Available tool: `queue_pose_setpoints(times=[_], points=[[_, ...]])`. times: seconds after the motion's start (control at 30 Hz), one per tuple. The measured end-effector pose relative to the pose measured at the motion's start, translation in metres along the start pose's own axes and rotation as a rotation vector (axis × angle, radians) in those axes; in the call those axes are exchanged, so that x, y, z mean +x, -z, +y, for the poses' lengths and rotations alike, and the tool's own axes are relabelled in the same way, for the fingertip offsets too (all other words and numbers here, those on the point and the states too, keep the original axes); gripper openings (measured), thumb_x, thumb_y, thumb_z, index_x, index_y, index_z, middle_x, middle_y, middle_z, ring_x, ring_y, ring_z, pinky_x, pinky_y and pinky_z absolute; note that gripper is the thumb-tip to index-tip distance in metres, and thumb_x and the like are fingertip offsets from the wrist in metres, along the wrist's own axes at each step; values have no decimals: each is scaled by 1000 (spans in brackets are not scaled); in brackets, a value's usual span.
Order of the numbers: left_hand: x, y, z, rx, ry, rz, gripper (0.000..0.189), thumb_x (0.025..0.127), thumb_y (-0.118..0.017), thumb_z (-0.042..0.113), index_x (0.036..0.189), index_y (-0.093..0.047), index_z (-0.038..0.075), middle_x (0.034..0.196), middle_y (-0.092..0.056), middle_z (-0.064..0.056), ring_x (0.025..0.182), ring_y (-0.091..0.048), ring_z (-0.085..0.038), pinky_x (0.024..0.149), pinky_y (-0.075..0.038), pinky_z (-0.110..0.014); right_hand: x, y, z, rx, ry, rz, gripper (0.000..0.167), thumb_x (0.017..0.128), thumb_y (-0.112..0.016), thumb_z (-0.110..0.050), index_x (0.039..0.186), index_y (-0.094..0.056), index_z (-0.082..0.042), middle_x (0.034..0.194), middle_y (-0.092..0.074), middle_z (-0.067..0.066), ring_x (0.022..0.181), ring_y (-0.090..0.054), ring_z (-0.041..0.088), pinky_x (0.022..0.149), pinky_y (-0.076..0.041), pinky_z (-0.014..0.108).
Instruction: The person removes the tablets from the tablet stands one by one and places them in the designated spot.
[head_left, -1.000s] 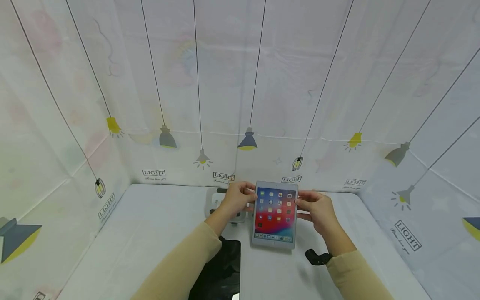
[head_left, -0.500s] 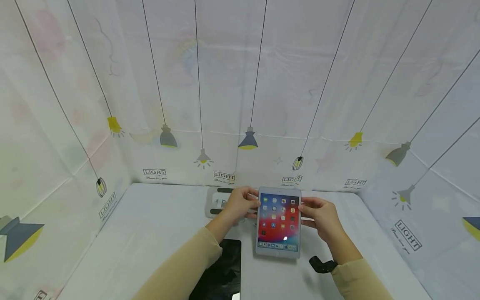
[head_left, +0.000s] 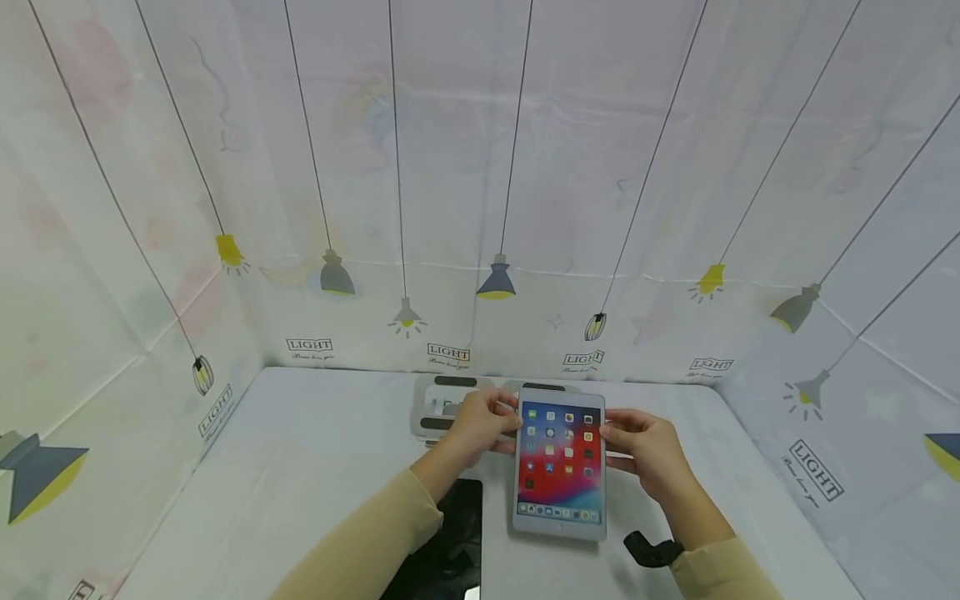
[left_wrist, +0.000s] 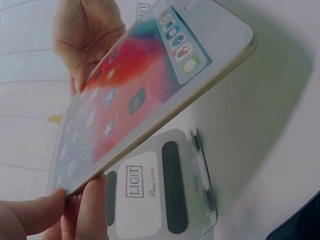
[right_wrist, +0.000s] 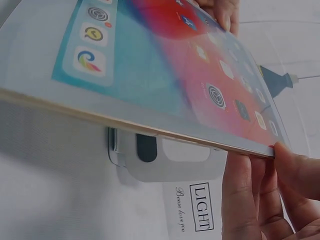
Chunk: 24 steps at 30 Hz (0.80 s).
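Observation:
A white-bordered tablet (head_left: 560, 462) with a lit screen of app icons is held up between both hands. My left hand (head_left: 483, 425) pinches its left edge near the far end, thumb on top and fingers beneath. On the opposite edge, my right hand (head_left: 645, 450) grips it the same way. The left wrist view shows the tablet tilted above a grey stand (left_wrist: 195, 220) with dark pads and a shiny middle plate. Part of another grey stand (head_left: 570, 388) peeks out beyond the tablet's far edge in the head view; the rest is hidden.
A second grey stand (head_left: 418, 408) with black pads sits left of the tablet, partly behind my left hand. A glossy black flat panel (head_left: 450, 542) lies near my left forearm. A lamp-patterned cloth wall (head_left: 480, 208) rises behind the white table (head_left: 322, 467).
Both hands have drawn the tablet toward me and slightly right. The far top of the stand behind it has come into sight. The black panel has stayed put.

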<state>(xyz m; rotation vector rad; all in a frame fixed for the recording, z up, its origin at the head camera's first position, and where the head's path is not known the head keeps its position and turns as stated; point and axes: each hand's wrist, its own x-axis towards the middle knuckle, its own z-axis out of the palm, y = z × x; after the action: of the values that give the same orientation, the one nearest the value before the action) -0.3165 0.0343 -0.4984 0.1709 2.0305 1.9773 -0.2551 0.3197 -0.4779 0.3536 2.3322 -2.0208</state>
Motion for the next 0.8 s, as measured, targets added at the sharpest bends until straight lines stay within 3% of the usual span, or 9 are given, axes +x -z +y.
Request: queue_pose_setpoints(times=[0.37, 0.8], points=[[-13, -5, -7, 21, 8, -29, 25, 95, -79, 4, 118, -72, 10, 103, -70, -10, 85, -77, -18, 66, -69, -37, -10, 2, 16, -14, -52, 5, 51, 103, -75, -22, 148, -61, -3, 107, -77, -1, 94, -79, 17, 80, -69, 37], [-22, -8, -27, 18, 17, -40, 22, 94, -79, 2, 114, -70, 5, 100, -72, -12, 82, -78, -20, 62, -68, -38, -17, 2, 35, 7, -128, 1, 52, 99, -80, -24, 144, -64, -2, 103, -79, 0, 90, -81, 20, 77, -69, 37]])
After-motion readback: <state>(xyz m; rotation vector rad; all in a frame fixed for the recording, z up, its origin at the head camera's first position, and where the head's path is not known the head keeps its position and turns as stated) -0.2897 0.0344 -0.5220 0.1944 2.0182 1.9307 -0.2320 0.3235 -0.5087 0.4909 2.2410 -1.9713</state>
